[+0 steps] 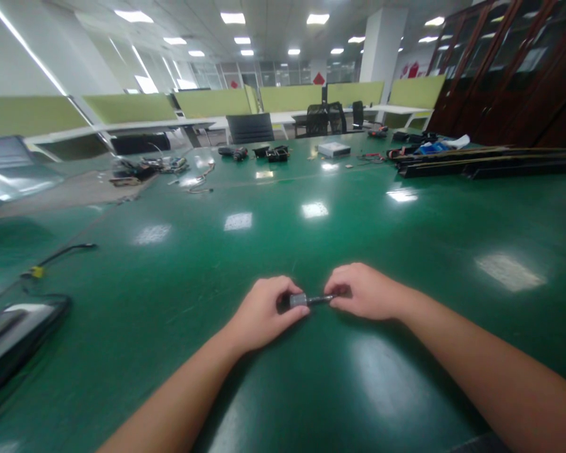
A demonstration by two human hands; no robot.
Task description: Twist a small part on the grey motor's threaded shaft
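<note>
Both of my hands rest on a glossy green table (311, 377) close in front of me. Between them lies a small dark rod with a grey metal end (307, 300). My left hand (264, 311) is closed, its fingers pinching the grey end. My right hand (365, 290) is closed on the rod's dark end. The rod lies about level, just above or on the table top.
A dark flat device (14, 333) and a black cable with a yellow tag (38, 270) lie at the left. Tools, cables and black parts (273, 153) are scattered at the far side. Long black rails (490, 165) lie at the far right. Chairs and green partitions stand beyond.
</note>
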